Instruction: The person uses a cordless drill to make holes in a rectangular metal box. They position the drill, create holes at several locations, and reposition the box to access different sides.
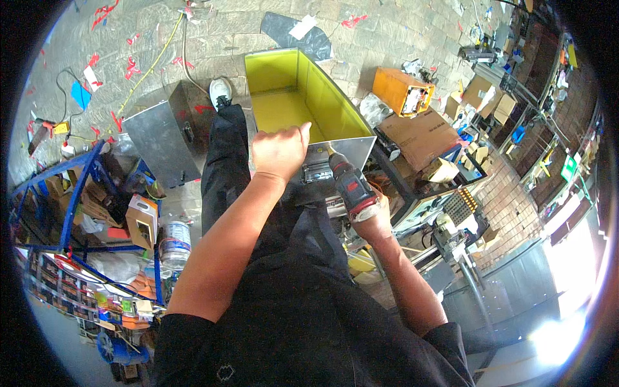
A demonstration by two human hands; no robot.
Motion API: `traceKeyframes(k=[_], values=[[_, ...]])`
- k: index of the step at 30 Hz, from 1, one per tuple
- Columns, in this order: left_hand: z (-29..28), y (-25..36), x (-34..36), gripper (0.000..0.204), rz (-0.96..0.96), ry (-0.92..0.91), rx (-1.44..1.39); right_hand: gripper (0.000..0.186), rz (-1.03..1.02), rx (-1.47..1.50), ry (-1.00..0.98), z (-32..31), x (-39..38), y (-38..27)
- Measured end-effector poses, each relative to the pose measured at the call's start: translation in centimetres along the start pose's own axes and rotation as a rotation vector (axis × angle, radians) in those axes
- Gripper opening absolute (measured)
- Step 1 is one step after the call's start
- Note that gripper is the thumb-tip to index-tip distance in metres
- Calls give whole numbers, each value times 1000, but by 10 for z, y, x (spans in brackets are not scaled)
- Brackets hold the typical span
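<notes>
In front of me stands a long open metal box (271, 69), yellow inside and grey outside. My left hand (279, 151) is closed over its near rim, thumb sticking out to the right; the fingertips are hidden. A cordless drill (351, 185), dark with red parts, is gripped in my right hand (376, 222). Its bit points away from me, at the top of the box's near wall; whether the tip touches the metal is hard to tell. Below my left hand, a shiny metal fitting (317, 173) shows on that wall.
A grey metal panel or box (155, 145) stands left of my leg. To the right are an orange box (394, 90) and a cardboard sheet (419, 138). A blue frame rack (72, 200) holds clutter at the left. Cables and red scraps lie on the paved floor.
</notes>
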State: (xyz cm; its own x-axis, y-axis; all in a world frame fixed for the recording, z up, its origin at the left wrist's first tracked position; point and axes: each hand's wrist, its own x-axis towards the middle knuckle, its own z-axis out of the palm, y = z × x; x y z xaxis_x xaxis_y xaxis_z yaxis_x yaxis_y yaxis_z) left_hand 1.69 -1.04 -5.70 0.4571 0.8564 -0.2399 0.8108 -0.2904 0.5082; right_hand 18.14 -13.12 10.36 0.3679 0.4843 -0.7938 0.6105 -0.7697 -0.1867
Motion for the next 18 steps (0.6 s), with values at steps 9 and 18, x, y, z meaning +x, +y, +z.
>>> traceKeyframes(k=[9,18], values=[[-1,2,2,47,28,32,22,30,88,-4,-20,21,-10,10],[-2,6,9,46,29,62,42,27,-15,-125,63,4,-4,-8]])
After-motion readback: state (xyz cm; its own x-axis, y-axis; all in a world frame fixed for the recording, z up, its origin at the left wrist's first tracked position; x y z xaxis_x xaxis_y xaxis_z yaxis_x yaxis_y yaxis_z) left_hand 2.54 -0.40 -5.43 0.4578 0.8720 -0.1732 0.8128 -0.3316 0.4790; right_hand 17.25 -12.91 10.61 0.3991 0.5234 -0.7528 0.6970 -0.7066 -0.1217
